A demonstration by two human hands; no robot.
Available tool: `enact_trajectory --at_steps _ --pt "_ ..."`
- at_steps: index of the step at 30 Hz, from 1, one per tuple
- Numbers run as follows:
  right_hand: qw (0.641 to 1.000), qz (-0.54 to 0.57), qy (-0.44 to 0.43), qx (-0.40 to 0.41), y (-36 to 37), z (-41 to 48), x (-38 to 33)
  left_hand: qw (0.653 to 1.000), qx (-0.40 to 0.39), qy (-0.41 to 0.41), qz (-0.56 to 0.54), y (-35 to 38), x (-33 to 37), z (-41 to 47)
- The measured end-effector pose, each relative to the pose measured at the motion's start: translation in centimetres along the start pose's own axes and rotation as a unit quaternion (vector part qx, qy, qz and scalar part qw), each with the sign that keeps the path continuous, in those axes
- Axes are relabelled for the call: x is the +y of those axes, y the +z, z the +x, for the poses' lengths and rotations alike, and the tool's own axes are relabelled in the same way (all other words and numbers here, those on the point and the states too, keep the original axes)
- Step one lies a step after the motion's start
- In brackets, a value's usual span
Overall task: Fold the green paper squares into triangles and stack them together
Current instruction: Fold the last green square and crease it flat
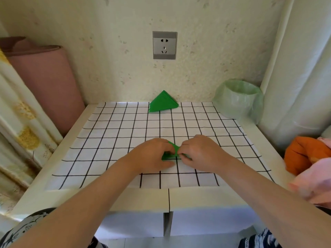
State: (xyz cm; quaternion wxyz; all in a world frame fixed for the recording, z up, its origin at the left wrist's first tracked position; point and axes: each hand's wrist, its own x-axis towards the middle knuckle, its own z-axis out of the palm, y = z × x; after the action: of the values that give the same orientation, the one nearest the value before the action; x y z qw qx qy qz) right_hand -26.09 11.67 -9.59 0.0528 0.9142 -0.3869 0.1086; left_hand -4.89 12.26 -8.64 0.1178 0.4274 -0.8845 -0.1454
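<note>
Head view looks down on a white desk (111, 199) covered by a white sheet with a black grid (107, 140). Both hands meet over the front half of the sheet, near its middle, on a small piece of green paper (174, 149). The left hand (154, 154) curls over the paper's left part, its grip closed on it with the fingers bent down. The right hand (200, 153) takes the paper's right part, its grip pinching a raised green flap between thumb and forefinger. Most of the paper is hidden under the fingers, so I cannot tell the shape of the fold. What shows is a lifted flap between the two hands and a flat strip lying on the sheet below it.

A stack of green triangles (163, 102) sits at the far edge of the sheet by the wall, below a grey wall socket (164, 45) and well apart from the hands. At the far right corner stands a bin lined with a pale green bag (238, 99). A pink roll (44, 83) leans at the left. An orange cloth (304, 153) and a pink cloth (315, 179) lie at the right.
</note>
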Motion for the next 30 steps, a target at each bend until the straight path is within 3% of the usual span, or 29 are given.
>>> enact_trajectory --at_steps 8,16,27,30 --pt "0.985 0.134 0.073 0.077 -3.1 1.1 0.2 0.989 0.113 -0.081 0.052 -2.2 0.6 0.2" --pt "0.964 0.212 0.111 0.119 -3.2 1.7 -0.8 0.983 0.148 -0.105 -0.023 -3.3 1.4 -0.3" --pt "0.963 0.160 0.117 0.181 -4.2 2.2 -1.8 0.984 0.161 -0.080 -0.001 -3.9 2.2 -0.2" --pt "0.971 0.134 0.109 0.166 -4.5 2.4 -1.8 0.985 0.158 -0.076 0.003 -4.1 2.3 -0.3"
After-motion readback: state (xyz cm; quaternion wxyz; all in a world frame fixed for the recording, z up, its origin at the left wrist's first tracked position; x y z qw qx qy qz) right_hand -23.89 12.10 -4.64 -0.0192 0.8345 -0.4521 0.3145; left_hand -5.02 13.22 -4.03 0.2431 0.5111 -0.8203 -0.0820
